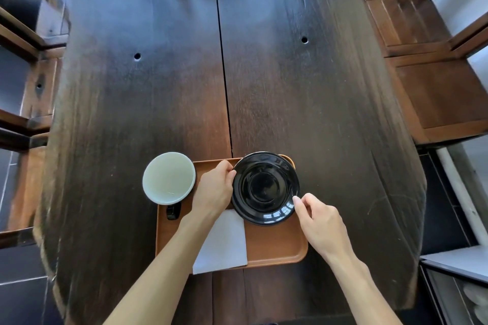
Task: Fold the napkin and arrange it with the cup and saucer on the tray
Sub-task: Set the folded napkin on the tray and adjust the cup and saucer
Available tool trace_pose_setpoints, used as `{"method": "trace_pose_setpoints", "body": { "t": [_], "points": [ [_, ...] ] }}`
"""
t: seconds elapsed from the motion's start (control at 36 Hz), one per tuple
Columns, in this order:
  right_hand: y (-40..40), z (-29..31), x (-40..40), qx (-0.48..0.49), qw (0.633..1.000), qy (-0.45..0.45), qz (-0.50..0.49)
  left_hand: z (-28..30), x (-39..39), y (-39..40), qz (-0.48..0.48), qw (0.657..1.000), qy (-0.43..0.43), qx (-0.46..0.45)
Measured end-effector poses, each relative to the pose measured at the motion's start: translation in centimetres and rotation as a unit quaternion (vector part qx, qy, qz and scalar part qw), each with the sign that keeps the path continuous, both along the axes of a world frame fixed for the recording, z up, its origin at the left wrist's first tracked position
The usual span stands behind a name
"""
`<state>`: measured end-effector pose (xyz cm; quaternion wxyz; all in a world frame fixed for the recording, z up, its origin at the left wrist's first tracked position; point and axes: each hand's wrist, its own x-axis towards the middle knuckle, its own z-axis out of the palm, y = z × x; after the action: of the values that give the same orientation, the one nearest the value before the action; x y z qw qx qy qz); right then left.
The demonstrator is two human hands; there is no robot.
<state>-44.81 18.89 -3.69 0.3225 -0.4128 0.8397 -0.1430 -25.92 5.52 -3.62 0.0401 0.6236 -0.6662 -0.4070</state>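
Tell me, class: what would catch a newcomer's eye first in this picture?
The glossy black saucer at the far right of the brown tray stands out, with the left hand and right hand pinching its opposite edges. Left of it stands a pale cup. A white napkin overhangs the tray's near edge.

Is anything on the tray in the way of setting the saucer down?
The napkin lies under the saucer's near edge; the cup sits left, apart. Right of the napkin the tray is bare. Both hands hold the rim.
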Motion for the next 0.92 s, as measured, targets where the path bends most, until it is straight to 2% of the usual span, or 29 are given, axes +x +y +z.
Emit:
{"method": "trace_pose_setpoints", "body": {
  "t": [0.25, 0.67, 0.92],
  "points": [
    [-0.1, -0.4, -0.4, -0.040, 0.995, -0.074, -0.044, 0.0, 0.4, 0.9, 0.004, 1.000, 0.004, -0.008],
    [-0.5, -0.2, -0.8, -0.072, 0.993, -0.081, -0.042, -0.3, 1.6, 3.0, 0.013, 0.999, 0.049, -0.015],
    [-1.7, 0.1, -1.0, -0.066, 0.990, -0.104, -0.075, -0.2, 2.2, 2.5, -0.017, 0.999, 0.027, 0.042]
  ]
}}
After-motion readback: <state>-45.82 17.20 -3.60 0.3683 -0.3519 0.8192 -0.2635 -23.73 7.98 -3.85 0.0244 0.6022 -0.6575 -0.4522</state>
